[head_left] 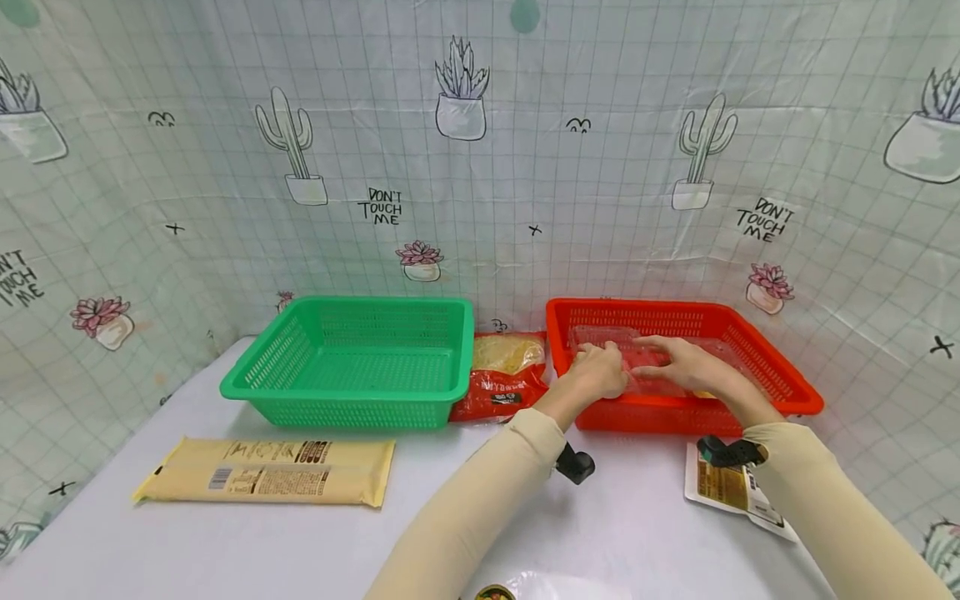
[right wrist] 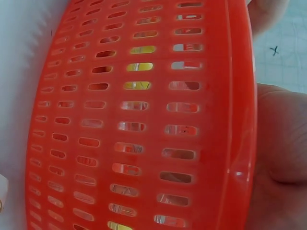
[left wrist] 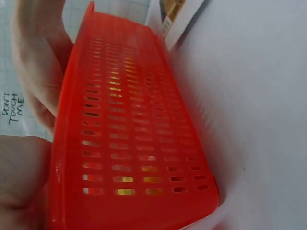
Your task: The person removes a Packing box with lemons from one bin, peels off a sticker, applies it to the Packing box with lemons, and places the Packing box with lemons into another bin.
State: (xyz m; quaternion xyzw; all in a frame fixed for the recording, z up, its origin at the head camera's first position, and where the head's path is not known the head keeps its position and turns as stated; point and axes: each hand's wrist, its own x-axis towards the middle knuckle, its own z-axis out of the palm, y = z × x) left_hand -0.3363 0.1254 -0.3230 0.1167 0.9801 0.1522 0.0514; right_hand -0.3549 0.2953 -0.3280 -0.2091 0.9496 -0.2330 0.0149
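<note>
In the head view both hands reach over the near rim of a red basket (head_left: 697, 408) that holds clear plastic containers. My left hand (head_left: 600, 371) bends down into it beside a clear plastic box (head_left: 600, 335); its fingertips are partly hidden. Close by on the right, my right hand (head_left: 682, 365) has thumb and forefinger apart in a curve over clear plastic. Whether either hand touches the plastic is unclear. Both wrist views look mostly at the slotted basket wall (left wrist: 124, 120), with part of the left hand (left wrist: 21, 177) and right hand (right wrist: 283, 153) behind the rim.
A green basket (head_left: 348, 412) stands at the left, with a red and clear food bag (head_left: 498, 387) between the baskets. A long yellow packet (head_left: 266, 472) lies in front. A white and brown pouch (head_left: 723, 483) is by the right forearm. A clear wrapper (head_left: 558, 587) lies at the near edge.
</note>
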